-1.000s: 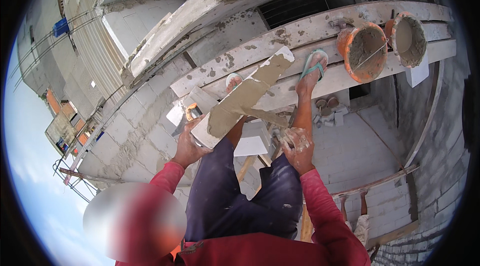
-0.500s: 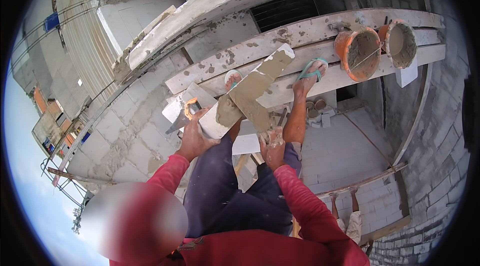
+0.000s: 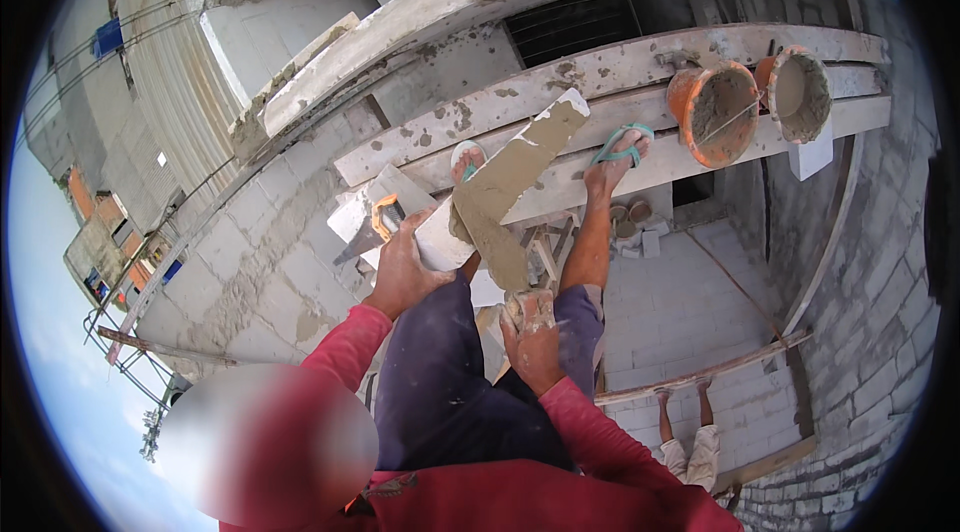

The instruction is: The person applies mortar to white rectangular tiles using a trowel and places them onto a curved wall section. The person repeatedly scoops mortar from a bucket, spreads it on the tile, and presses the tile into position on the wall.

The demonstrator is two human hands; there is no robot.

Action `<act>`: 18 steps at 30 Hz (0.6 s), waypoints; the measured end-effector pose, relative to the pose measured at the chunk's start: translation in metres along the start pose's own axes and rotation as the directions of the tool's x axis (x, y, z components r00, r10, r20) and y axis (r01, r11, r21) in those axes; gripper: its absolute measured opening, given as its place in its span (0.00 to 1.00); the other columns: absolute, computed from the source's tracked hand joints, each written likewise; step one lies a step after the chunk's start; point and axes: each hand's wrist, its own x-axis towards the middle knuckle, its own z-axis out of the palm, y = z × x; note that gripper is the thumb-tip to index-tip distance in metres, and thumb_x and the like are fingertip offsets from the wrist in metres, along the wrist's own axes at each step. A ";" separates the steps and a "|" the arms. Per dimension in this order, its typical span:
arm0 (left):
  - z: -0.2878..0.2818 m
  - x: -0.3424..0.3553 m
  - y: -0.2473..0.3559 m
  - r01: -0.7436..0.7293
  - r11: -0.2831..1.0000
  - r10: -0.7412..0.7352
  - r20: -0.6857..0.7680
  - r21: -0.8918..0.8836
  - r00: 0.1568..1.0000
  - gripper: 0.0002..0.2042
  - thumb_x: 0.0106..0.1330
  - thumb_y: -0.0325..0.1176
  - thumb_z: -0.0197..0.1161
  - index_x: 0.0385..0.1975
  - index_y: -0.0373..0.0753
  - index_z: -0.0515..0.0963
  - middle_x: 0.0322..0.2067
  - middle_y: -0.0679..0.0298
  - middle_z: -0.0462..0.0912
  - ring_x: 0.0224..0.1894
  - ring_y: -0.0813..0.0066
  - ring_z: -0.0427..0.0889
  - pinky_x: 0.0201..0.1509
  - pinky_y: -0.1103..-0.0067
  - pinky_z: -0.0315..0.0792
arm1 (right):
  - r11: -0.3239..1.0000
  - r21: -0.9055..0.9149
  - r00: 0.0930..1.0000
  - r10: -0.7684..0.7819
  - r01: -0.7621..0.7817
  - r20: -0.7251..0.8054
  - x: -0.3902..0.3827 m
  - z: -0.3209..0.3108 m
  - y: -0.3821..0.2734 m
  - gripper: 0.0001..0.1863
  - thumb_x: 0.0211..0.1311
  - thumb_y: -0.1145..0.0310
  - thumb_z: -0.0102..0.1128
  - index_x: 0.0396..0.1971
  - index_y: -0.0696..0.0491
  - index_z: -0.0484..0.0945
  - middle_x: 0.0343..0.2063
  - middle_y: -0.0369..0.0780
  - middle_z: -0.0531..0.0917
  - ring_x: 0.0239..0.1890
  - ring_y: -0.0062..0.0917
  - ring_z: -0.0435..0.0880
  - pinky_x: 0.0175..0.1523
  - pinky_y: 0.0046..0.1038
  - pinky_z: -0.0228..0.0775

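Note:
A long white block slants away from me, its near end held in my left hand, with the fingers closed around it. Grey wet mortar coats most of its top face. In my right hand, closed around the handle, is a trowel smeared with mortar. The trowel's blade rests against the mortar near the block's near end. Just beyond my left hand lies a handsaw with an orange and black handle. My right fingers partly hide the trowel's handle.
My sandalled feet stand on wooden planks high above a lower floor. Two mortar buckets stand at the right on the planks. A white wall top runs beyond. Below at right, another person's legs show.
My right hand has drawn the trowel nearer to me and slightly left. The mortar near the block's near end has been pushed along. My left hand keeps its hold, with the block shifted slightly.

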 end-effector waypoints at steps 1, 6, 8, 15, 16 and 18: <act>0.001 0.002 0.005 0.003 1.000 -0.003 -0.005 0.005 1.000 0.47 0.40 0.33 0.83 0.65 0.36 0.63 0.58 0.47 0.78 0.58 0.47 0.81 0.62 0.62 0.76 | 0.999 0.016 0.999 -0.040 0.040 0.006 -0.008 0.007 -0.007 0.19 0.59 0.73 0.69 0.47 0.59 0.73 0.46 0.59 0.74 0.47 0.58 0.76 0.53 0.51 0.71; 0.006 0.000 0.004 -0.030 0.999 0.030 -0.030 0.016 0.999 0.47 0.41 0.34 0.84 0.65 0.37 0.64 0.60 0.48 0.77 0.58 0.48 0.81 0.63 0.63 0.76 | 0.997 -0.014 0.994 -0.080 0.082 0.080 -0.053 -0.003 0.035 0.21 0.56 0.75 0.71 0.47 0.58 0.73 0.49 0.58 0.73 0.50 0.58 0.75 0.53 0.50 0.73; 0.005 0.004 0.008 0.000 1.000 0.000 0.010 0.015 1.000 0.47 0.42 0.35 0.84 0.64 0.36 0.64 0.61 0.48 0.77 0.58 0.49 0.81 0.63 0.63 0.76 | 0.998 -0.048 0.997 -0.042 0.046 0.065 -0.050 -0.047 0.054 0.20 0.57 0.72 0.71 0.47 0.57 0.73 0.49 0.57 0.74 0.49 0.57 0.78 0.51 0.49 0.74; 0.005 -0.002 0.005 0.049 0.998 -0.048 -0.028 0.034 0.998 0.48 0.41 0.34 0.86 0.65 0.34 0.64 0.60 0.50 0.75 0.62 0.55 0.78 0.68 0.66 0.72 | 0.853 -0.406 0.791 0.012 -0.327 -0.611 0.092 -0.285 0.210 0.18 0.77 0.65 0.53 0.60 0.56 0.74 0.48 0.51 0.80 0.51 0.49 0.81 0.53 0.45 0.74; 0.008 -0.005 0.003 0.033 0.995 -0.029 -0.045 0.098 0.999 0.49 0.41 0.35 0.86 0.65 0.33 0.64 0.60 0.51 0.74 0.63 0.56 0.77 0.68 0.66 0.72 | 0.792 -0.404 0.749 0.099 -0.458 -0.655 0.121 -0.319 0.231 0.18 0.77 0.60 0.51 0.59 0.53 0.76 0.47 0.51 0.83 0.50 0.50 0.83 0.52 0.46 0.76; 0.008 0.000 0.000 -0.014 0.984 0.006 0.045 0.180 0.999 0.49 0.42 0.35 0.86 0.66 0.33 0.63 0.61 0.51 0.73 0.63 0.57 0.76 0.68 0.67 0.71 | 0.687 -0.454 0.718 0.143 -0.567 -0.681 0.170 -0.381 0.280 0.22 0.77 0.52 0.49 0.57 0.52 0.77 0.46 0.52 0.85 0.48 0.51 0.85 0.51 0.48 0.77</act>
